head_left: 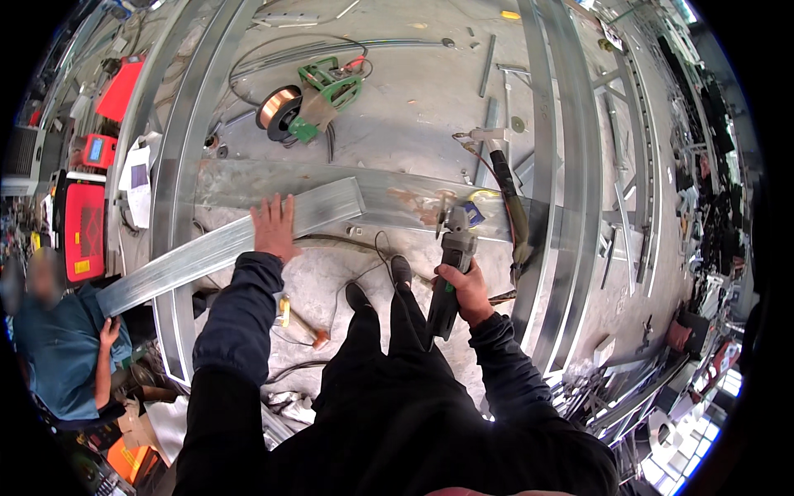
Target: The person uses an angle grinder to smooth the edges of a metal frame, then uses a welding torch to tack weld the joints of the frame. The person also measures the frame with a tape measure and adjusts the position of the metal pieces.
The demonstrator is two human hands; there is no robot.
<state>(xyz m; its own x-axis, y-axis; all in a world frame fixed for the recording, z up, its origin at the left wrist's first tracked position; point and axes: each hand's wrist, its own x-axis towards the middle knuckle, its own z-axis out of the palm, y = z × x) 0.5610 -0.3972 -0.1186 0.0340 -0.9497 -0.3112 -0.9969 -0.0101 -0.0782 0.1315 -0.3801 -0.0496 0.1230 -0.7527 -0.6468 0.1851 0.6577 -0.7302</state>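
My left hand (273,227) lies flat, fingers spread, on a long shiny metal bar (231,240) that slants across the steel frame. My right hand (467,289) grips the body of a grey angle grinder (451,264); its disc end points at a flat steel crosspiece (389,198) with a rusty patch. My dark trousers and shoes (376,285) stand between the two hands.
A long steel frame of rails (554,165) lies on the concrete floor. A welding torch and hose (504,182) rest on the crosspiece. A copper wire spool with green feeder (306,103) sits beyond. Red machines (83,223) stand left, and a person in a blue shirt (62,347) is nearby.
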